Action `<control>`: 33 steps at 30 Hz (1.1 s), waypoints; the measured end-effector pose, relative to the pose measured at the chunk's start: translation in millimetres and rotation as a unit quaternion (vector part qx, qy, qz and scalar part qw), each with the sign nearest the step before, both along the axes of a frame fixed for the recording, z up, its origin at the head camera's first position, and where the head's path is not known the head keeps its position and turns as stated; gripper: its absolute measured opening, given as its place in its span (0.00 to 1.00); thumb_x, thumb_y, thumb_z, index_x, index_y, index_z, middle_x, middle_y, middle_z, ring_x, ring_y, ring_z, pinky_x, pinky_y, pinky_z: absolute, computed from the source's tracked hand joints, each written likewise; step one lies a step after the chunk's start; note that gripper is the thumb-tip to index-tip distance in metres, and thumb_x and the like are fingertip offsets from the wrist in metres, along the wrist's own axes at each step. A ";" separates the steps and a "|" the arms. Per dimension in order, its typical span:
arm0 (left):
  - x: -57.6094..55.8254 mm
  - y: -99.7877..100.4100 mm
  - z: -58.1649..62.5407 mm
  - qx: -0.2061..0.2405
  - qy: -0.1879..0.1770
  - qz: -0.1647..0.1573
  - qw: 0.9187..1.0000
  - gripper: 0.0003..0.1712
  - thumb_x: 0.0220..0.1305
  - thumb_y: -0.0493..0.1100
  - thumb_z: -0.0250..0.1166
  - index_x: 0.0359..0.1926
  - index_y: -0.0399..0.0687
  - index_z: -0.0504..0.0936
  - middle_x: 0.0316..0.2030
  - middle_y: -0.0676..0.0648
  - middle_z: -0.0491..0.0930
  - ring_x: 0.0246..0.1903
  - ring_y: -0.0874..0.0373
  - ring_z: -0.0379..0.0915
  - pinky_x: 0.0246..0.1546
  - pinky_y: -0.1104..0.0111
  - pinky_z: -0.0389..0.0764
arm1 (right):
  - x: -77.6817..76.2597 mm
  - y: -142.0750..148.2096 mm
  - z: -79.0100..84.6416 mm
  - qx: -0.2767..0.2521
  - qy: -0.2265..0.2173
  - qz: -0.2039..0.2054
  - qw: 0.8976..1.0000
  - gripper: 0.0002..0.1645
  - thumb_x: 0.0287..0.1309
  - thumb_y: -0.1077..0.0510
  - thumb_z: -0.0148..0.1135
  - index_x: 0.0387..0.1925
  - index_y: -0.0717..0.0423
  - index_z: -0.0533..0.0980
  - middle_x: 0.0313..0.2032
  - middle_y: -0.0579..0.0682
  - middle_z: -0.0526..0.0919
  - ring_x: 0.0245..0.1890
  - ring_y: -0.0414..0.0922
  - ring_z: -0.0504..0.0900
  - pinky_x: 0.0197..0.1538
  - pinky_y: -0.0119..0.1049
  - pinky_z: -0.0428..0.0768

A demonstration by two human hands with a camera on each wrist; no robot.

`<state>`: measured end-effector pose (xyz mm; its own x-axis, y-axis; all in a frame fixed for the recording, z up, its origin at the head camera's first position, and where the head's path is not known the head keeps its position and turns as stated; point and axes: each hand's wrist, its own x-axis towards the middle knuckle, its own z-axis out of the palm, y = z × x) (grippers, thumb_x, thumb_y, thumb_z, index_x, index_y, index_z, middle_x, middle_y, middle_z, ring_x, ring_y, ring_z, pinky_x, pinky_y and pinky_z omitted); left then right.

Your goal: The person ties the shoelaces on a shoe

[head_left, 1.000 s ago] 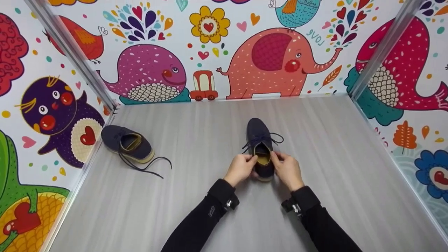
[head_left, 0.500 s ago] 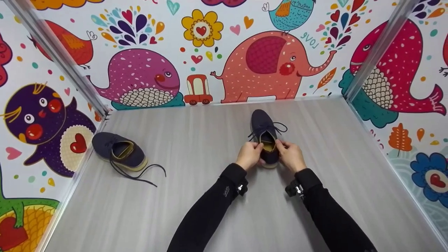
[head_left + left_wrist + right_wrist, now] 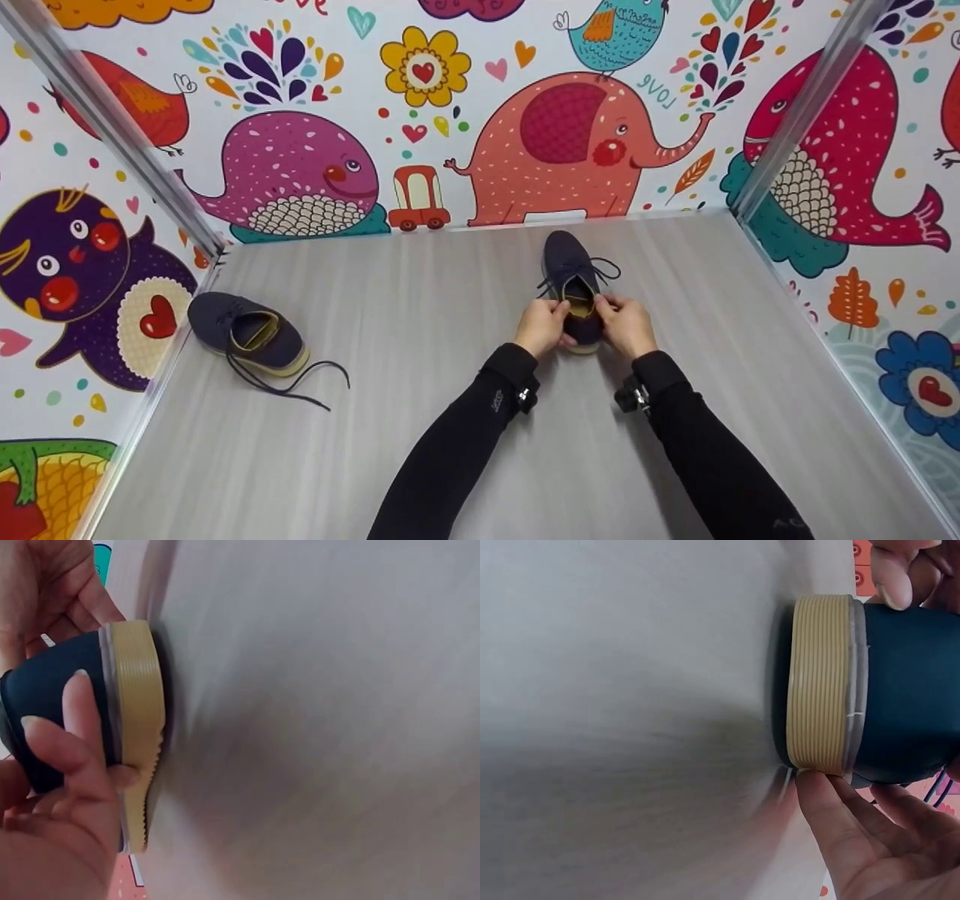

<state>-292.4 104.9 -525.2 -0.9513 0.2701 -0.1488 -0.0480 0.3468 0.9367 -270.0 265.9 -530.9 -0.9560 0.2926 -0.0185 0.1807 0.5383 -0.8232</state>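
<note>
A dark navy lace-up shoe [image 3: 564, 253] stands on the floor, toe toward the back wall, its lace [image 3: 606, 268] looped over the front. My left hand [image 3: 538, 328] holds its left side, thumb at the collar, and my right hand [image 3: 628, 328] holds the right side the same way. In the left wrist view, fingers [image 3: 82, 709] of my left hand lie along the navy upper above the tan sole [image 3: 139, 690]. In the right wrist view, my right hand [image 3: 885, 847] touches the sole's edge near the heel.
A matching shoe [image 3: 281, 352] sits by the left wall, its loose laces [image 3: 300, 390] trailing on the grey floor [image 3: 420, 315]. Cartoon-printed panels [image 3: 300, 165] with metal corner posts [image 3: 784, 112] enclose the floor at the back and both sides.
Both hands have moved the shoe forward, closer to the back wall, and a little right, keeping their hold. The head view has shifted slightly. The other shoe has stayed in place.
</note>
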 end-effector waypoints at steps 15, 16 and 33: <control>6.3 -85.9 -8.5 0.062 0.019 -0.011 0.998 0.23 0.76 0.49 0.55 0.51 0.31 0.82 0.41 0.36 0.84 0.26 0.47 0.83 0.32 0.59 0.83 | 28.0 22.4 19.0 -0.100 -0.019 0.074 0.992 0.28 0.75 0.51 0.51 0.62 0.72 0.69 0.53 0.71 0.78 0.46 0.61 0.83 0.46 0.44 0.82; 7.2 -98.2 -8.5 0.070 0.032 -0.002 0.997 0.23 0.76 0.48 0.55 0.52 0.31 0.81 0.41 0.37 0.84 0.25 0.47 0.82 0.32 0.59 0.83 | 33.5 25.1 21.0 -0.104 -0.017 0.076 0.992 0.28 0.75 0.52 0.51 0.62 0.73 0.69 0.53 0.71 0.78 0.46 0.61 0.83 0.46 0.45 0.82; 21.8 -301.6 20.8 -0.046 0.168 0.369 0.913 0.13 0.72 0.38 0.55 0.44 0.29 0.80 0.40 0.33 0.81 0.41 0.43 0.76 0.42 0.63 0.73 | 104.0 12.3 17.4 -0.127 0.025 0.122 0.984 0.16 0.71 0.60 0.57 0.52 0.70 0.77 0.44 0.64 0.83 0.35 0.52 0.86 0.39 0.38 0.84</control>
